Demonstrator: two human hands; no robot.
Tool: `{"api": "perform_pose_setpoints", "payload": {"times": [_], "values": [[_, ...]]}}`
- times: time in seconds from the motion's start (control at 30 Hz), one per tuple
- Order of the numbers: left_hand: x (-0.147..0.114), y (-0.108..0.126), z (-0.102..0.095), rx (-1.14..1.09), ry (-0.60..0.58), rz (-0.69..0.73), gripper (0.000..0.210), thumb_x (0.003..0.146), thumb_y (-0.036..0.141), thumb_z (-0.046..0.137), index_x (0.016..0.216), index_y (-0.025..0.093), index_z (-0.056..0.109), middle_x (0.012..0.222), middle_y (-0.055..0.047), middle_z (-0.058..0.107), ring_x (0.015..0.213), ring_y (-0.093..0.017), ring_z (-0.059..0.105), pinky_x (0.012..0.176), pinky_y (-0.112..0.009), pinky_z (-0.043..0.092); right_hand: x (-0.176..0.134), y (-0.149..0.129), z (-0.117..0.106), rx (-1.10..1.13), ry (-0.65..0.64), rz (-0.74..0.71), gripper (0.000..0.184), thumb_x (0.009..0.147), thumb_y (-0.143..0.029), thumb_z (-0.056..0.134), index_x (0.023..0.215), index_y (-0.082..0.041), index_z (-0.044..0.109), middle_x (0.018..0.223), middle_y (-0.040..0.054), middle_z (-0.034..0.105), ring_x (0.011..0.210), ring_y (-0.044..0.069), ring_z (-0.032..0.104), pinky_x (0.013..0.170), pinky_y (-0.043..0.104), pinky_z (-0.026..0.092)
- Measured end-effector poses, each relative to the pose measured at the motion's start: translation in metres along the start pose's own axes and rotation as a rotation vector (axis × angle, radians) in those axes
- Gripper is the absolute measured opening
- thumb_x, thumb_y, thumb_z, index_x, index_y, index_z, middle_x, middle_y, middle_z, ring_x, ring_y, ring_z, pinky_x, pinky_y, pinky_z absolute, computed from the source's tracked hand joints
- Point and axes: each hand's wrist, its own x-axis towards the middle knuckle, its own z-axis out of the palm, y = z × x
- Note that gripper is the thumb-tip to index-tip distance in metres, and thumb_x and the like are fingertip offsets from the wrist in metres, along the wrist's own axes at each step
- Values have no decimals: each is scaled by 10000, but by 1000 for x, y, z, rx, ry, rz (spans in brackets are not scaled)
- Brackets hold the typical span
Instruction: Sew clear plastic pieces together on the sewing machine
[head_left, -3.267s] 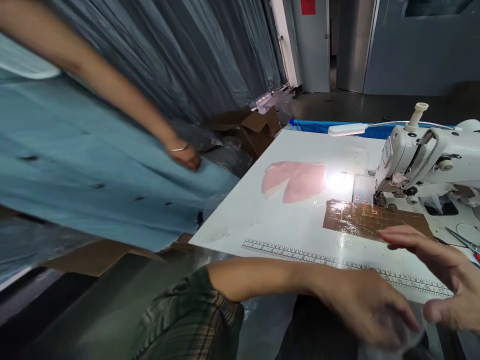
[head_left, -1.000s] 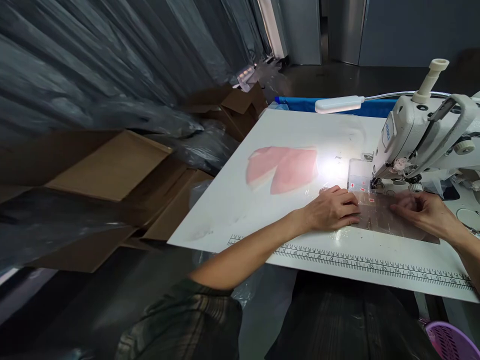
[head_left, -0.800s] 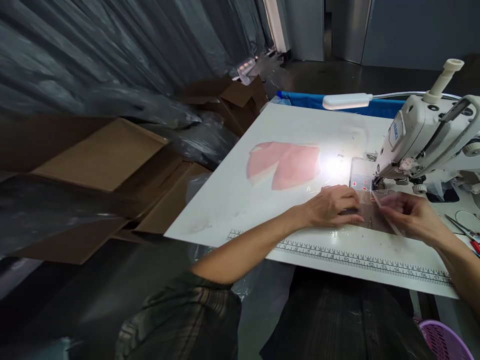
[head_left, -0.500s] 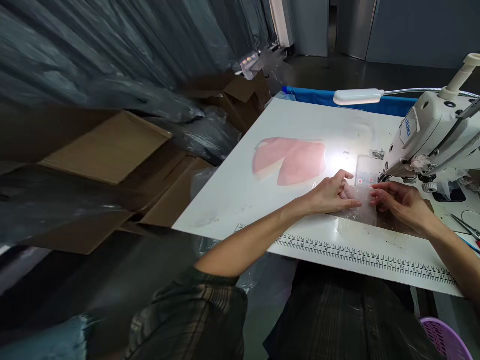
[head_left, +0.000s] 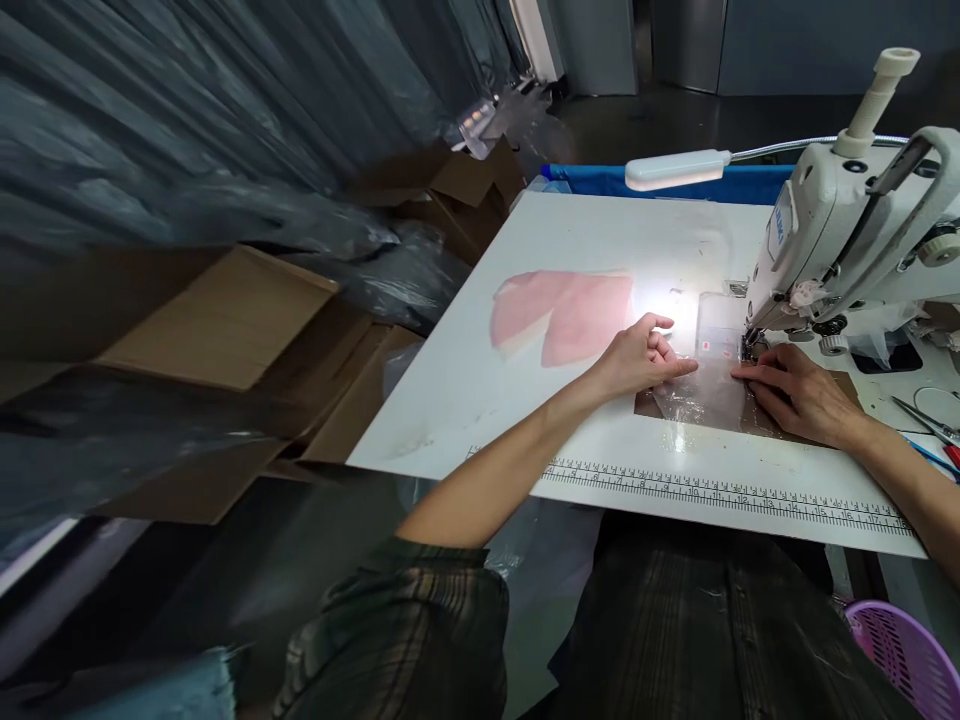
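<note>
A small sheer, almost see-through piece of fabric [head_left: 706,393] lies at the sewing machine's needle area, over a brown patch [head_left: 763,422] of the table. My left hand [head_left: 637,357] is at its left edge, middle fingers curled, thumb on the fabric and index finger stretched out; it seems to hold the edge. My right hand [head_left: 801,392] lies low on the fabric's right side, close to the presser foot [head_left: 748,343], fingers stretched and apart. The white sewing machine [head_left: 806,240] stands just beyond it.
Pink and cream cut fabric pieces [head_left: 562,312] lie left of my hands. A lamp [head_left: 677,170] hangs behind. Scissors [head_left: 928,418] are at the right, a ruler strip [head_left: 697,490] runs along the front edge. Cardboard boxes [head_left: 225,315] stand left; a purple basket [head_left: 900,645] is below right.
My right hand has gone from a raised pinch to lying flatter by the presser foot. The sheer fabric lies flatter. My left hand has stayed at its left side; the view has shifted slightly.
</note>
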Motion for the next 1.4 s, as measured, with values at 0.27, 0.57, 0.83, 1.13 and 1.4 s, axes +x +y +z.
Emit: {"api": "perform_pose_setpoints", "payload": {"times": [0.27,0.57,0.83,1.13,1.4], "values": [[3,2,0,-71,1,-71,436,853,42,739,1212,110,502,636,68,644,466,-68,600,472,-227,485,-9,-5,-10,205,-24,123,356,1015,-326,452,1233,-237,719,947,79,666,809,162,655,729,297,566],[6,-7,-4,-108,-27,-36,448,819,64,773,1187,126,525,673,47,656,485,-74,613,479,-214,493,-9,-5,-5,100,-41,13,393,1027,-330,422,1196,-208,755,995,133,619,867,200,622,766,353,577],[7,-6,-2,-95,-4,-47,445,817,79,765,1192,111,528,658,44,655,505,-82,617,496,-218,504,-10,-4,-8,130,-53,15,382,1016,-313,438,1189,-194,757,1007,134,612,857,191,623,762,335,572],[7,-10,-4,-53,-41,-15,462,820,131,752,1223,131,525,725,16,658,554,-99,637,528,-249,523,-8,-13,-16,133,-109,-63,368,981,-273,456,1124,-251,794,1028,136,633,979,249,622,864,428,569],[12,-18,-5,399,193,391,273,896,313,676,1122,167,631,914,-46,665,650,-105,574,546,-254,463,-11,-12,-11,121,-139,-7,359,978,-319,463,1126,-302,789,1045,123,641,995,265,616,892,454,559]]}}
